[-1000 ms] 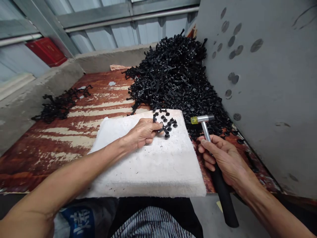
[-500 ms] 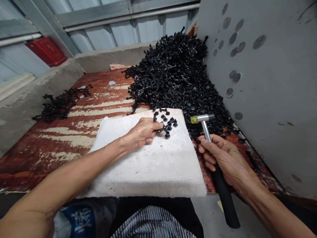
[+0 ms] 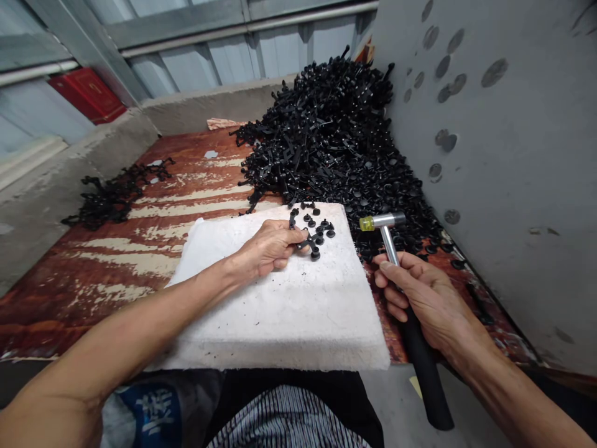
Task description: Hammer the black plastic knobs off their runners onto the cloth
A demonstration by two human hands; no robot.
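Observation:
My left hand (image 3: 275, 246) pinches a black branched plastic part (image 3: 306, 241) with round knobs, over the far right of a white cloth-covered pad (image 3: 261, 305). Several loose black round plugs (image 3: 319, 228) lie on the pad just beyond the fingertips. To the right of the pad, my right hand (image 3: 415, 286) is closed around a hammer (image 3: 392, 249) with a metal head, a yellow face on the left end and a dark one on the right. Its black grip runs down past the palm toward the front edge.
A tall heap of black plastic parts (image 3: 321, 130) rises behind the pad, against a grey panel (image 3: 508, 168) on the right. A smaller cluster of black pieces (image 3: 112, 196) lies at the left on the worn red-brown tabletop (image 3: 107, 249). A low concrete ledge (image 3: 214, 102) borders the back.
Both hands hold almost the same place and the same grip. Only a slight shift of the camera view shows.

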